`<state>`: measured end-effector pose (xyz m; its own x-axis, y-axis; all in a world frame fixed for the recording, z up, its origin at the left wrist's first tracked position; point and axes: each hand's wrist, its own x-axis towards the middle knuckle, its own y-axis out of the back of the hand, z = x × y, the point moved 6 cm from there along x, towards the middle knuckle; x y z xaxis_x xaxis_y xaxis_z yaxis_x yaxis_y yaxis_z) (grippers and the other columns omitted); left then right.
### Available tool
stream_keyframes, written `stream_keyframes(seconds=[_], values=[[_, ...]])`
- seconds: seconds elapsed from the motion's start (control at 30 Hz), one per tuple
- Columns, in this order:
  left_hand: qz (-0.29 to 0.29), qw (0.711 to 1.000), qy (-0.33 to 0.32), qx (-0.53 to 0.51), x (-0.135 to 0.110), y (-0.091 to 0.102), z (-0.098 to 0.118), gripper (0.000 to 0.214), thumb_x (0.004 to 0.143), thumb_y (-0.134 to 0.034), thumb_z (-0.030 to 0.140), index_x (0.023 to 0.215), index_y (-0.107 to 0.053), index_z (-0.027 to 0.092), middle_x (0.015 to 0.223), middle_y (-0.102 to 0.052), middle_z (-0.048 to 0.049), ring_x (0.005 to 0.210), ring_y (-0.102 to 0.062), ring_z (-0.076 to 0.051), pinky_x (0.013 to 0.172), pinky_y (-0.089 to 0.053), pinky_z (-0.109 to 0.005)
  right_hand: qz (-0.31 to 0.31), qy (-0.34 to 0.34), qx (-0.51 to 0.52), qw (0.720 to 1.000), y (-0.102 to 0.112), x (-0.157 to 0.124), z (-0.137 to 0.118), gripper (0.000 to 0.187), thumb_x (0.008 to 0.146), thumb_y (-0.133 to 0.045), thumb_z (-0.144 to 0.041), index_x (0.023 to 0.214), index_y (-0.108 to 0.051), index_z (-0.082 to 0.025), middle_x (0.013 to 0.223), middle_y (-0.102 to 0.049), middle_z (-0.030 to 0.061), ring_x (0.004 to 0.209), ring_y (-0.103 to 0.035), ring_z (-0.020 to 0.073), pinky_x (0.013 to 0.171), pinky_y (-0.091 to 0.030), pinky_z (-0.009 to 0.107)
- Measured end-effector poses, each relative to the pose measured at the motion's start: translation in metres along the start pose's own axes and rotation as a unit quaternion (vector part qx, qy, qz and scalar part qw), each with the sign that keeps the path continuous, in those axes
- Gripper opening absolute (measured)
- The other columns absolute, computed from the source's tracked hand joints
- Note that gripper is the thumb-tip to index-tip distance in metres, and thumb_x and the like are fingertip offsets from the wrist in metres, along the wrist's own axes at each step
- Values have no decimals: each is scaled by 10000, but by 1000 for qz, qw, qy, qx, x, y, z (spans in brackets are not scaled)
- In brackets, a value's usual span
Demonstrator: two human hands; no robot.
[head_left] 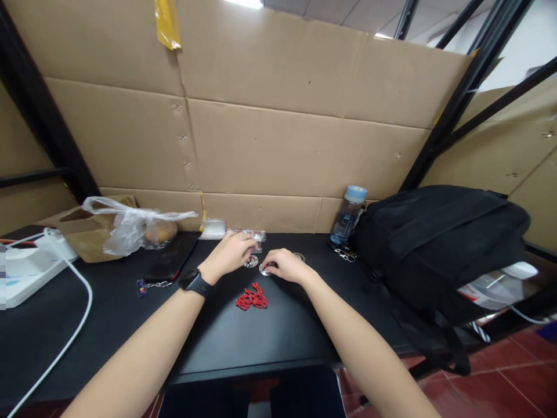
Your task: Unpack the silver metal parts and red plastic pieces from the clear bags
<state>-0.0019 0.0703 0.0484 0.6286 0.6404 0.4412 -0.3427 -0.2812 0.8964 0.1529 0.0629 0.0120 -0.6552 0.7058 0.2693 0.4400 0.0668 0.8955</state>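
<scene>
Silver disc (pixel 264 270), small and shiny with a bit of red on it, lies on the black worktop (pixel 270 342) right at the fingertips of my right hand (pixel 287 266). That hand is drawn in on it, thumb and fingers pinched at its rim. My left hand (pixel 230 253) is curled just beside it, with its fingertips down at a second disc (pixel 251 262). From this angle I cannot tell whether they grip that disc or only rest on it. The two hands are close together but not touching. A third disc (pixel 299 256) lies just behind the right hand, and a loose heap of red cords (pixel 252 299) sits near, on my side of both hands.

These parts are tiny and slick, so my judgement is that light pressure at the fingertips matters more than force. I would hold the disc flat against the worktop instead of lifting it, and let the left hand steady things while the right does the fine work. I would also move the wrists very little, since a sweep of the forearm could scatter the red cords.

The clear packets (pixel 255 235) at the back, the phone (pixel 167 264) to the left and the water bottle (pixel 348 217) beside the black backpack (pixel 435 249) are all well apart from the work.
</scene>
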Motion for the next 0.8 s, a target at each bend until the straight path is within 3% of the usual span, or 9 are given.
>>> stream_keyframes(seconds=[0.17, 0.43, 0.6, 0.7, 0.8], values=[[-65, 998, -18, 10, -3, -13, 5, 154, 871, -600, 226, 885, -745, 277, 929, -738, -52, 948, -635, -265, 980, -340, -427, 8, -18, -22, 1000, 7, -1, 1, 220, 871, -639, -116, 957, -791, -250, 964, -753, 35, 921, -693, 183, 850, -482, 261], [-32, 997, 69, 4, -2, -28, -9, 206, 848, -609, 160, 689, -714, 236, 780, -713, -84, 952, -604, -290, 968, -309, -463, 4, -92, -57, 994, 10, -4, 10, 132, 859, -660, -141, 877, -772, -208, 902, -729, 59, 863, -679, 192, 748, -466, 260], [-52, 997, 31, -43, -3, -21, -9, 164, 908, -579, 246, 814, -714, 252, 911, -723, -61, 1028, -589, -268, 981, -292, -451, 15, -78, -71, 994, 12, -6, 2, 100, 852, -647, -134, 828, -710, -208, 981, -677, 53, 942, -637, 192, 716, -448, 250], [-14, 995, 43, -91, 0, -6, -11, 178, 949, -541, 301, 888, -700, 249, 998, -729, -56, 1075, -579, -259, 979, -306, -435, 91, -57, -7, 994, 20, -3, -2, 76, 885, -617, -171, 848, -675, -205, 1001, -641, 49, 957, -612, 179, 772, -464, 262], [63, 984, 108, -127, 2, 10, -17, 200, 969, -520, 344, 932, -688, 241, 1055, -735, -56, 1092, -581, -260, 964, -349, -426, 228, -77, 99, 966, 36, -3, 7, 90, 918, -576, -234, 873, -644, -195, 958, -628, 47, 887, -609, 168, 780, -483, 274]])
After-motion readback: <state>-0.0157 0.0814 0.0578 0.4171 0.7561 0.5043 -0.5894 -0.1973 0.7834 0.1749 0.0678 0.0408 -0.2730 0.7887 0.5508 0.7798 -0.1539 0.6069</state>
